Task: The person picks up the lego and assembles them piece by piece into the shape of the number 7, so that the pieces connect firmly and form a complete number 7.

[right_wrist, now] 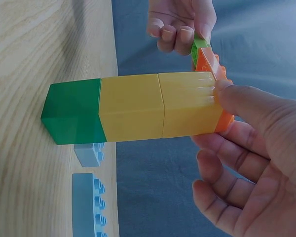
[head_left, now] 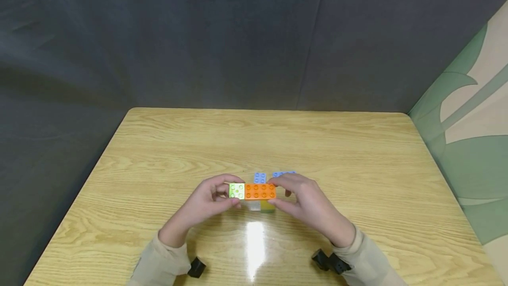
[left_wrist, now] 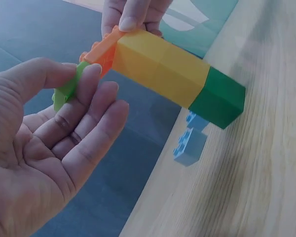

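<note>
A tower of bricks stands upright on the table, with a dark green brick (right_wrist: 74, 113) at its foot and two yellow bricks (right_wrist: 133, 101) stacked above. Across the top lies a long orange brick (head_left: 260, 191), reaching out past the yellow toward the left. My left hand (head_left: 210, 195) pinches a light green brick (head_left: 237, 191) between thumb and fingers, right at the orange brick's left end. With thumb and index finger, my right hand (head_left: 303, 195) grips the orange brick's right end, the thumb overlapping the top yellow brick in the right wrist view.
Behind the tower sit a small blue brick (head_left: 259, 178) and a longer blue brick (head_left: 283, 173), the latter partly hidden by the right hand. Dark cloth (head_left: 222, 39) hangs beyond the wooden table's (head_left: 178, 144) far edge. Patterned green fabric (head_left: 476, 171) borders the right side.
</note>
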A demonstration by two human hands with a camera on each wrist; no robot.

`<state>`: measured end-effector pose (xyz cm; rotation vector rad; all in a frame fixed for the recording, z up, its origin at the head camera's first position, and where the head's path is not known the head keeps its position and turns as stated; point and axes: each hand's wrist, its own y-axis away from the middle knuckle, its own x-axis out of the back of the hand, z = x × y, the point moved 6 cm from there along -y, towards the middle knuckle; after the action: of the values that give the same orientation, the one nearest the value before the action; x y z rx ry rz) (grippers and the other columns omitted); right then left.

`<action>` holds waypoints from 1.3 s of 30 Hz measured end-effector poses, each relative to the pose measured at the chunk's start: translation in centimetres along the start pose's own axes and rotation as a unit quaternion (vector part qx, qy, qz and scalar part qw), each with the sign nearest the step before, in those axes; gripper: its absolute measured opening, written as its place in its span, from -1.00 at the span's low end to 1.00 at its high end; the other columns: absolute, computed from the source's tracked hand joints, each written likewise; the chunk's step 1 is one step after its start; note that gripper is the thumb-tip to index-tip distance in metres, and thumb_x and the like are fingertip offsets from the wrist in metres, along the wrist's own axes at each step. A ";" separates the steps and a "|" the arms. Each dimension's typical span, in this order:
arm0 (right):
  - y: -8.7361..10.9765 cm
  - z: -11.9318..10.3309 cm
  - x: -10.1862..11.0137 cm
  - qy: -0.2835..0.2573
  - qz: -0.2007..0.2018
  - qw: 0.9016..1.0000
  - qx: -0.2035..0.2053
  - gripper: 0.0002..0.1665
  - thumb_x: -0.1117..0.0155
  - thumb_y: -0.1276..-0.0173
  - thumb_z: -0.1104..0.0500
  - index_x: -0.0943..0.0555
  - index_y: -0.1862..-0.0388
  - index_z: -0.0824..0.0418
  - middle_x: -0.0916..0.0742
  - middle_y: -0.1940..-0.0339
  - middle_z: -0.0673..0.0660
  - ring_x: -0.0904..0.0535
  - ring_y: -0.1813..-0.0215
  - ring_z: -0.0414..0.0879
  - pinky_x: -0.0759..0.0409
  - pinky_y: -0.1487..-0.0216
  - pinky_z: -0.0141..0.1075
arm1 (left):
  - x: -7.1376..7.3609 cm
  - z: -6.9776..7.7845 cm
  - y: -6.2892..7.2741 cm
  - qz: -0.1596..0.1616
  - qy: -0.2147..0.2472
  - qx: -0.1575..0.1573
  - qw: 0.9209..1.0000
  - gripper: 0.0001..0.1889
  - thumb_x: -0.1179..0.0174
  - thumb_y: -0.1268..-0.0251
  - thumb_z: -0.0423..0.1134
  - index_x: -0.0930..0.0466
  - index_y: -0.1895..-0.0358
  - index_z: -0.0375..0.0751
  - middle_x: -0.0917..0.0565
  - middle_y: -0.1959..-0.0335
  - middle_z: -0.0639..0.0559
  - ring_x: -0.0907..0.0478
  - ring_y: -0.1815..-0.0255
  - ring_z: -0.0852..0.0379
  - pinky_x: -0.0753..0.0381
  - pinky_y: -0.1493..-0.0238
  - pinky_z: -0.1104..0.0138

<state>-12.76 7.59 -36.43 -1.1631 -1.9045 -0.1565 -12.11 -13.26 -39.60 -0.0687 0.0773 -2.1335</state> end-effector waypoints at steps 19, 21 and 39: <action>0.0 0.0 -0.1 -0.001 -0.003 1.000 0.000 -0.60 -0.49 -0.19 0.08 -0.69 -0.02 0.11 -0.73 0.01 0.01 -0.53 0.36 -0.17 -0.53 0.40 -0.44 | -0.9 -0.3 -0.2 0.028 0.034 0.030 0.999 -0.57 -0.22 -0.23 -0.54 -0.40 -0.17 -0.48 -0.67 0.22 -0.41 -0.69 0.29 -0.12 -0.71 0.21 0.17; 0.0 0.0 -0.1 -0.002 -0.003 1.000 -0.001 -0.60 -0.49 -0.19 0.08 -0.68 -0.02 0.11 -0.73 0.01 0.01 -0.54 0.36 -0.15 -0.54 0.41 -0.42 | -0.9 -0.3 -0.2 0.034 0.036 0.030 0.998 -0.58 -0.23 -0.22 -0.53 -0.42 -0.16 -0.48 -0.67 0.23 -0.39 -0.69 0.31 -0.11 -0.72 0.22 0.17; 0.0 -0.1 0.0 0.001 0.000 1.000 0.003 -0.60 -0.50 -0.18 0.10 -0.69 -0.01 0.13 -0.73 0.03 0.02 -0.56 0.36 -0.12 -0.58 0.46 -0.32 | -1.3 -0.8 -0.3 0.060 0.052 0.046 0.996 -0.58 -0.25 -0.20 -0.52 -0.43 -0.14 -0.50 -0.66 0.25 -0.42 -0.69 0.33 0.04 -0.72 0.23 0.19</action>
<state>-12.70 7.53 -36.38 -1.1590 -1.9014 -0.1512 -11.71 -11.95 -40.41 0.0989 0.0430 -2.0168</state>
